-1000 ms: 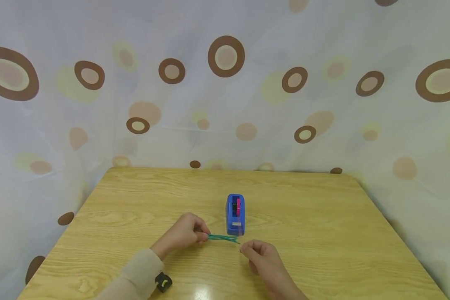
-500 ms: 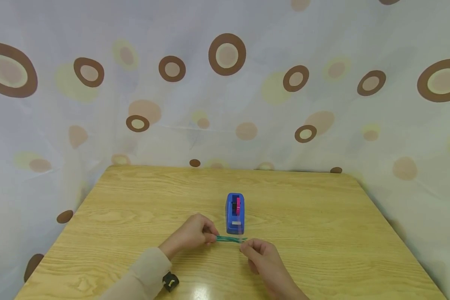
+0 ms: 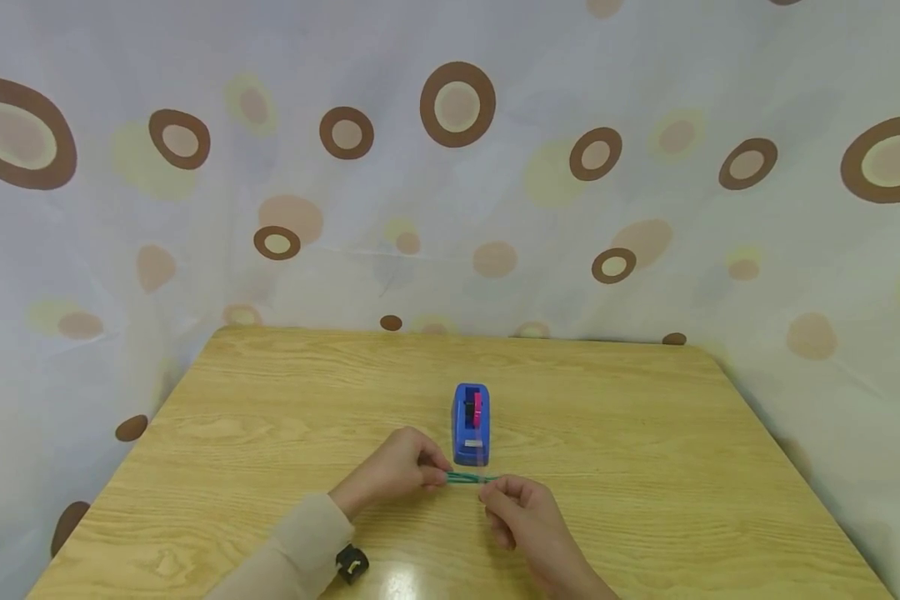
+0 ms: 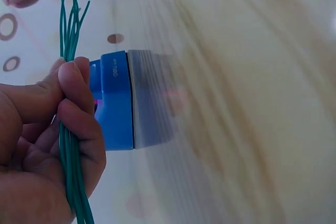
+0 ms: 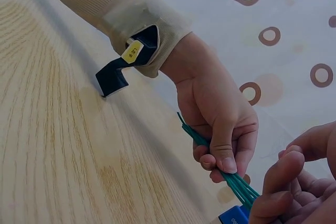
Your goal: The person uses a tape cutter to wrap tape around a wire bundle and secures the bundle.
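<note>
Green wires (image 4: 70, 153) stretch sideways, splayed tips pointing right; our left hand (image 3: 401, 467), angled inward, pinches them, our right hand (image 3: 523, 517) a tape strip (image 3: 482, 470).

We face a yellowish wood-grain table (image 3: 645, 450) with 2 rounded far corners; whitish cloth (image 3: 435, 196), printed with brown rings (image 3: 457, 105) and pale spots (image 3: 495, 259), hangs beyond its far and side edges, and a white glint (image 3: 401, 582) lights its near side

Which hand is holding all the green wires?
The left hand, the one with a beige sleeve showing: it is curled round the green wires. The right hand seems to pinch clear tape instead.
</note>
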A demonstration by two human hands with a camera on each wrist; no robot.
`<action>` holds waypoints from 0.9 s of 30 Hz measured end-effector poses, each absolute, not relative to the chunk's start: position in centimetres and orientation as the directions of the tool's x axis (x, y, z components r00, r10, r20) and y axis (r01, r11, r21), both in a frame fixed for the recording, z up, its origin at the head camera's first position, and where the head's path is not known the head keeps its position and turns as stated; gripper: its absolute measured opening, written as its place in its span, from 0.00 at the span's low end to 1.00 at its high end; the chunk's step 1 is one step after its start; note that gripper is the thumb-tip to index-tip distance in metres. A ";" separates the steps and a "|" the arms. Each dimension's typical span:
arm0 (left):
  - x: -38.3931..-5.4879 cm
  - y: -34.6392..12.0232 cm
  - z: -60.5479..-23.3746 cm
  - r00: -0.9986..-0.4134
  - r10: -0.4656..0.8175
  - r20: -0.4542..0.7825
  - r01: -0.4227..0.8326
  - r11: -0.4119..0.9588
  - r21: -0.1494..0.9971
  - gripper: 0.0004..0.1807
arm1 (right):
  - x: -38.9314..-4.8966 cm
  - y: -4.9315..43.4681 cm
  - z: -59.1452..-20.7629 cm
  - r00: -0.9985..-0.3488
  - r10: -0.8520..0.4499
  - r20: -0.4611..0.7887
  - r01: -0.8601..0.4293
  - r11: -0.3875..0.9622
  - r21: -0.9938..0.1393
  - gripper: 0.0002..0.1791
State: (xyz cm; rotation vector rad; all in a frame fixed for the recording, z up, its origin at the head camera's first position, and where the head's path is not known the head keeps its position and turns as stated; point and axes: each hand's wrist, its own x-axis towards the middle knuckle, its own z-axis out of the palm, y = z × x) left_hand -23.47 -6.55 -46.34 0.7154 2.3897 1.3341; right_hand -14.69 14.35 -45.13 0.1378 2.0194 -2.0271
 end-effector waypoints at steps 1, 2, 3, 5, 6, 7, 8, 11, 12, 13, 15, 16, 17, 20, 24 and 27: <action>-23.4 -6.4 -46.3 -0.825 0.565 -0.025 0.275 0.440 0.855 0.04 | -14.7 14.4 -45.2 -0.957 -0.126 -0.260 0.261 0.013 -0.965 0.11; -23.4 -6.3 -46.3 -0.823 0.567 -0.023 0.278 0.438 0.855 0.04 | -14.7 14.4 -45.2 -0.957 -0.125 -0.261 0.261 0.013 -0.965 0.11; -23.3 -6.2 -46.3 -0.821 0.570 -0.022 0.281 0.437 0.855 0.03 | -14.7 14.4 -45.2 -0.957 -0.123 -0.262 0.262 0.015 -0.965 0.11; -23.2 -6.0 -46.3 -0.818 0.574 -0.019 0.284 0.432 0.856 0.03 | -14.7 14.4 -45.2 -0.956 -0.122 -0.265 0.265 0.017 -0.964 0.11; -23.1 -5.9 -46.3 -0.817 0.576 -0.017 0.286 0.431 0.856 0.03 | -14.8 14.4 -45.2 -0.956 -0.122 -0.267 0.266 0.020 -0.964 0.11; -23.0 -5.8 -46.3 -0.817 0.576 -0.016 0.286 0.430 0.856 0.03 | -14.7 14.4 -45.2 -0.956 -0.123 -0.268 0.267 0.021 -0.963 0.12; -23.0 -5.7 -46.4 -0.818 0.575 -0.016 0.285 0.428 0.858 0.04 | -14.7 14.4 -45.2 -0.956 -0.124 -0.268 0.267 0.023 -0.963 0.12; -22.8 -5.5 -46.5 -0.818 0.575 -0.015 0.284 0.426 0.859 0.04 | -14.7 14.3 -45.1 -0.956 -0.127 -0.266 0.265 0.024 -0.964 0.12; -22.8 -5.4 -46.5 -0.818 0.575 -0.015 0.283 0.426 0.859 0.04 | -14.6 14.3 -45.0 -0.956 -0.127 -0.265 0.264 0.025 -0.964 0.12; -22.7 -5.4 -46.5 -0.818 0.574 -0.014 0.284 0.425 0.860 0.04 | -14.6 14.3 -45.0 -0.956 -0.127 -0.263 0.262 0.025 -0.965 0.12; -22.7 -5.3 -46.5 -0.820 0.572 -0.017 0.279 0.426 0.861 0.04 | -14.6 14.3 -44.9 -0.958 -0.127 -0.258 0.257 0.023 -0.966 0.11; -22.6 -5.2 -46.5 -0.822 0.569 -0.019 0.274 0.425 0.863 0.04 | -14.5 14.3 -44.9 -0.958 -0.128 -0.256 0.255 0.024 -0.967 0.11; -22.6 -5.2 -46.5 -0.824 0.566 -0.018 0.274 0.426 0.862 0.03 | -14.5 14.3 -44.9 -0.958 -0.128 -0.255 0.254 0.024 -0.967 0.11; -22.4 -5.1 -46.5 -0.828 0.561 -0.019 0.265 0.421 0.868 0.03 | -14.5 14.3 -44.9 -0.958 -0.130 -0.256 0.256 0.021 -0.967 0.11; -22.0 -4.9 -46.5 -0.826 0.564 0.001 0.273 0.399 0.876 0.03 | -14.6 14.3 -45.1 -0.953 -0.135 -0.270 0.270 0.019 -0.963 0.11; -21.6 -4.8 -46.4 -0.826 0.563 0.015 0.280 0.386 0.879 0.03 | -14.6 14.3 -45.2 -0.950 -0.141 -0.278 0.278 0.019 -0.960 0.12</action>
